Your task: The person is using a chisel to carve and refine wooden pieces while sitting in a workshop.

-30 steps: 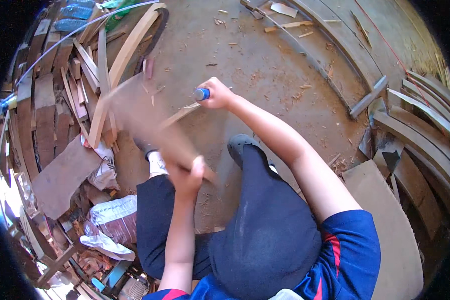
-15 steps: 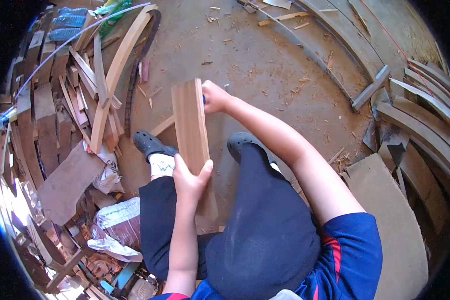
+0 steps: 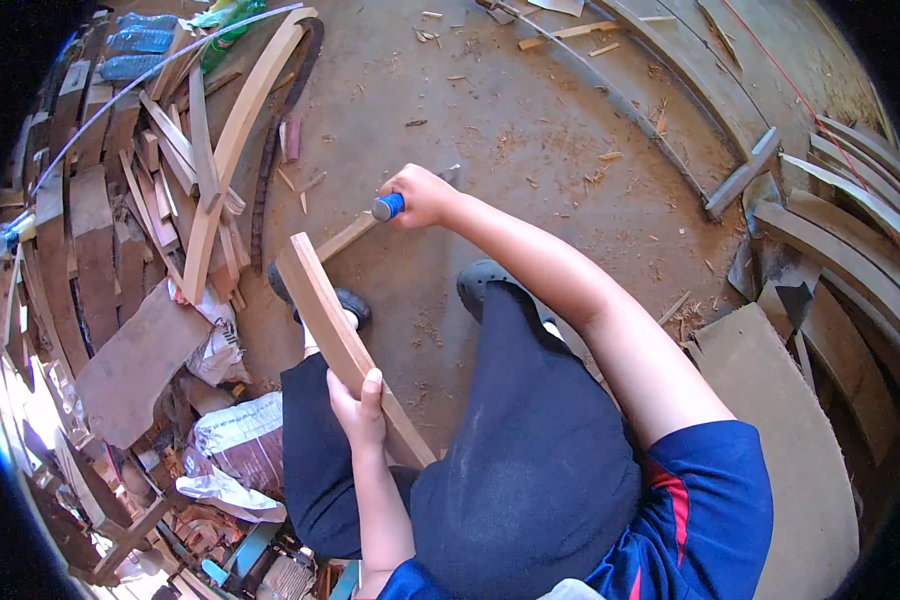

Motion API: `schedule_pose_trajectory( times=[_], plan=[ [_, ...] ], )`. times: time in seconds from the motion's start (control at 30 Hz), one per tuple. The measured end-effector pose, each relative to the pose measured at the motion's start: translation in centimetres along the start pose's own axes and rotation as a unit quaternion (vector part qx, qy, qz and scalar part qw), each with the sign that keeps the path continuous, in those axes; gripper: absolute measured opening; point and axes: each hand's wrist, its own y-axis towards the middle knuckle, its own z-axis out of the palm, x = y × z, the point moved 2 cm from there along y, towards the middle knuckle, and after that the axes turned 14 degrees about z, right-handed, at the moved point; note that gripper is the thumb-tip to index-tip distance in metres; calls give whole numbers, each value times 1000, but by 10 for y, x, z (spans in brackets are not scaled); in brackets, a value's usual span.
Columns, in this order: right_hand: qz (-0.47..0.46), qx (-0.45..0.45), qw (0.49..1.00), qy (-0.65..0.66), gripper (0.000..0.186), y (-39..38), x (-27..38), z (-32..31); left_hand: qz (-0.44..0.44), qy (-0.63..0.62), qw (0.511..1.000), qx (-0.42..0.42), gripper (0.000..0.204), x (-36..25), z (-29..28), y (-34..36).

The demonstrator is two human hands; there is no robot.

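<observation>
No wording was clearly legible. Faint line of small dark print (image 3: 236, 427) ran across white band (image 3: 228, 417) of reddish-brown sack (image 3: 260, 460) at lower left, letters too small and blurred to make out. White sack (image 3: 220, 352) nearby bore red marks (image 3: 176, 293); whether lettering, could not be told.

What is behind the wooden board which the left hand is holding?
Behind the wooden board, parts of a dark clog, a white sock and a dark trouser leg show at its edges. What lies directly behind it is covered, unseen.
</observation>
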Motion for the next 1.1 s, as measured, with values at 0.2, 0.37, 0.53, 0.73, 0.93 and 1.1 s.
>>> schedule_pose_trajectory(
  times=[0.2,0.37,0.53,0.73,0.93,1.1],
  plan=[
    [22,111,983,-144,17,-7,3,30,39,9,999,-4,69,-6,1,6],
    [27,135,967,-213,17,-6,1,47,8,-1,1000,-13,72,-3,-1,7],
    [10,323,859,-396,11,-35,-10,67,-10,-23,1000,-4,71,2,-2,4],
    [-24,315,871,-376,13,-56,-2,58,-11,-45,997,-56,60,7,-7,5],
    [59,73,987,-128,16,-72,29,41,2,-65,996,-65,59,33,-2,12],
    [136,-190,971,-39,36,-66,24,-2,-95,-25,993,-71,64,90,34,30]
  ],
)
